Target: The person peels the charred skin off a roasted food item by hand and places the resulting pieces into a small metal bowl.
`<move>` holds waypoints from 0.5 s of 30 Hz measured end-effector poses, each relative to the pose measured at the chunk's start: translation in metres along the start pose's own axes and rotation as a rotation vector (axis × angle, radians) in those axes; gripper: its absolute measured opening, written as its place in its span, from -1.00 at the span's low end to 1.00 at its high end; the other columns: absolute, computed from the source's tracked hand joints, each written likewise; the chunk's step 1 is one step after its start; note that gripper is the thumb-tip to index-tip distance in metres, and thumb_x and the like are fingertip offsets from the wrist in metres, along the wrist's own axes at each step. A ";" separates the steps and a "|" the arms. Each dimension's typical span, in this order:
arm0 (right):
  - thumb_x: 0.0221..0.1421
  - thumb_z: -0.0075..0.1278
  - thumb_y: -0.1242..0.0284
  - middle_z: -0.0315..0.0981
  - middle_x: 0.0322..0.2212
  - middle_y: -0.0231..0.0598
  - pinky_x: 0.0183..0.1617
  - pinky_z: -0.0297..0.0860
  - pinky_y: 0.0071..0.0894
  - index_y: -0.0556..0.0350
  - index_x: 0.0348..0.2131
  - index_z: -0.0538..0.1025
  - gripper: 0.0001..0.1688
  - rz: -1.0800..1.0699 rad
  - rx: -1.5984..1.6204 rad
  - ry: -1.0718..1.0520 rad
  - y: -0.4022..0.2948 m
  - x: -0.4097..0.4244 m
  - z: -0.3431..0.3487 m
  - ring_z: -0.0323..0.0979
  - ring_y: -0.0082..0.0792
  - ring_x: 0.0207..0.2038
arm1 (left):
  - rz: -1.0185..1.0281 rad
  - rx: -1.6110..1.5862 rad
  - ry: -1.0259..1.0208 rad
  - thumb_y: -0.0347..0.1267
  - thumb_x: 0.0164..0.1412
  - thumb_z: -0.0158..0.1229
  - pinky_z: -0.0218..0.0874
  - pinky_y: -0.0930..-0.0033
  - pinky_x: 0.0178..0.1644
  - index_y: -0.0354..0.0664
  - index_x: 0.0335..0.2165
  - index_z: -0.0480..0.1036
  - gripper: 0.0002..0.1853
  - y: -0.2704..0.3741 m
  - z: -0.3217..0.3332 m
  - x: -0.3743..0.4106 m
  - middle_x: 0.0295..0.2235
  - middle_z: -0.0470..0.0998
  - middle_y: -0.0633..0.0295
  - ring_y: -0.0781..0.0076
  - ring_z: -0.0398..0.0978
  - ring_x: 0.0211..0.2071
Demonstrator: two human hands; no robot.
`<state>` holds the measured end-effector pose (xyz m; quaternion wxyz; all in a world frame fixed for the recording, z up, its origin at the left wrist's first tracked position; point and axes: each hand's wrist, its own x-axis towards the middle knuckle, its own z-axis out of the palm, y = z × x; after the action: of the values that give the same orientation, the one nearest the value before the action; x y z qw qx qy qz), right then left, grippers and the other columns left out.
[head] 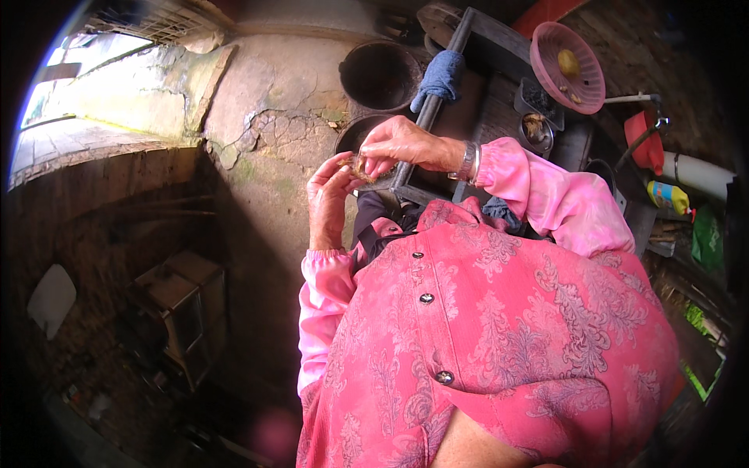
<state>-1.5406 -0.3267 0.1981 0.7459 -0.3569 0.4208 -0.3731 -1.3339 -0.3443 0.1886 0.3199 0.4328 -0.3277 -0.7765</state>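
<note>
My left hand [329, 196] and my right hand [406, 146] meet in front of me, both gripping a small brown, fibrous clump [358, 168]. The fingers cover much of it, and I cannot tell exactly what it is. Below the hands stands a dark round bucket [351, 133], partly hidden by them. A second, larger dark bucket [380, 76] is on the floor just beyond it. My right wrist, wearing a watch and a bangle, is over the grey edge of a sink-like frame [404, 190].
A blue cloth [440, 77] is wrapped around the frame's rail. To the right are a pink plastic basket [541, 64] holding a yellowish round item [567, 62], a metal bowl [544, 146], a red plastic scoop [642, 143] and a yellow bottle [667, 196]. A wooden cabinet [181, 292] stands at left on the floor.
</note>
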 end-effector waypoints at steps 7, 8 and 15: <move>0.16 -0.03 0.41 0.53 -0.46 -0.16 -0.30 0.49 -0.58 0.31 -0.31 0.51 -0.74 -0.067 0.040 0.143 0.000 0.005 -0.007 0.53 -0.45 -0.41 | 0.062 -0.044 0.155 -0.57 0.14 -0.01 0.44 0.37 -0.23 -0.43 -0.14 0.39 -0.72 0.001 -0.020 0.004 -0.35 0.52 0.08 0.38 0.52 -0.37; 0.16 -0.03 0.41 0.53 -0.46 -0.16 -0.31 0.49 -0.58 0.31 -0.31 0.51 -0.75 -0.089 0.013 0.155 0.002 0.006 -0.010 0.53 -0.46 -0.41 | 0.080 -0.066 0.174 -0.58 0.13 0.02 0.46 0.37 -0.26 -0.41 -0.16 0.41 -0.74 0.001 -0.024 0.004 -0.38 0.53 0.11 0.41 0.53 -0.40; 0.07 0.03 0.41 0.53 -0.48 -0.14 -0.29 0.41 -0.44 0.25 -0.14 0.48 -0.63 -0.285 -0.839 0.246 0.008 0.012 -0.002 0.50 -0.40 -0.39 | 0.104 0.033 0.232 -0.61 0.09 -0.10 0.41 0.39 -0.19 -0.51 -0.12 0.36 -0.66 0.011 -0.019 -0.003 -0.29 0.48 -0.03 0.30 0.50 -0.30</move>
<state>-1.5364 -0.3333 0.1860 0.4226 -0.6356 0.5675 -0.3088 -1.3134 -0.3529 0.1902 0.3882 0.5074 -0.3233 -0.6981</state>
